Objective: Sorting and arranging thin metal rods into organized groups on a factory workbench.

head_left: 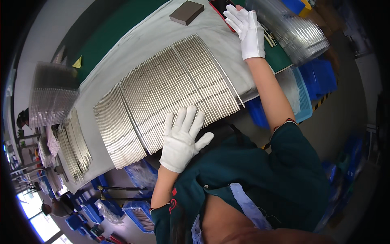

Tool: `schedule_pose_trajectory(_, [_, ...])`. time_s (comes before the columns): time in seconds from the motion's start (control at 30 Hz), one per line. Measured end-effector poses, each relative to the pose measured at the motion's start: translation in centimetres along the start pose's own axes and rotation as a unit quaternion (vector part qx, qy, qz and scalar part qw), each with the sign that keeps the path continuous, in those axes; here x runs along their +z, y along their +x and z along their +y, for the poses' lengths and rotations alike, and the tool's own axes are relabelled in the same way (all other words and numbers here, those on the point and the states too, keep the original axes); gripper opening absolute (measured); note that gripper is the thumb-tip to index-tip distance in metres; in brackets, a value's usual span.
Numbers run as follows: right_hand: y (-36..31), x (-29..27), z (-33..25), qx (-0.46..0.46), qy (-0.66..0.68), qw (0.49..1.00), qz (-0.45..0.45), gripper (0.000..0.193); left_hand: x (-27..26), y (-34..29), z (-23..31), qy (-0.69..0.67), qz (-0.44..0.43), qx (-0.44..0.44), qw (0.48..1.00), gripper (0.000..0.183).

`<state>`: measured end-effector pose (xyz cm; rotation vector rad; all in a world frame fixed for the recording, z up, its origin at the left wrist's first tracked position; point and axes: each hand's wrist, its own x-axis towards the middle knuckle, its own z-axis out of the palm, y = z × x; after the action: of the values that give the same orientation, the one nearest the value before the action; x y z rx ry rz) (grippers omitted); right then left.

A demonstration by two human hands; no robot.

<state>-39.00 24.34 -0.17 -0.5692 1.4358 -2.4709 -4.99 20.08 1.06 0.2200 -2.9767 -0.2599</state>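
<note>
Rows of thin silvery metal strips [162, 77] lie side by side on a pale cloth [134, 44] over the table. My left hand [178, 142], in a white glove, has its fingers spread over the near edge of the strips. It looks empty; whether the fingertips press on the metal I cannot tell. At the far right my right hand [248, 34], gloved too, reaches out with fingers stretched. Beside and partly under its fingers is a dark, flat phone-like object with a red edge [221, 7]. Contact there is unclear.
A dark brown block [187, 13] lies on the cloth's far side. Stacked clear plastic trays [298, 32] stand at the right, others [53, 91] at the left. More metal strips [75, 144] lie at the left end. Blue bins [319, 79] sit beyond the right edge.
</note>
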Motion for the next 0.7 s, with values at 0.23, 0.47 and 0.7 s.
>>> schedule_pose_trajectory(0.23, [-1.0,1.5,-0.3,-0.005,-0.067,0.996,-0.052,0.069,-2.6,-10.2,-8.0,0.129,0.030,-0.256,0.958,0.081])
schedule_pose_trajectory(0.47, [-1.3,1.9,0.0,-0.003,-0.098,0.994,-0.055,0.065,-3.9,-12.5,-15.9,0.189,0.054,-0.503,0.842,0.063])
schedule_pose_trajectory(0.7, [-1.1,1.7,-0.1,-0.004,-0.105,0.992,-0.074,0.068,-3.5,-9.6,-15.1,0.208,0.107,-0.556,0.798,0.055])
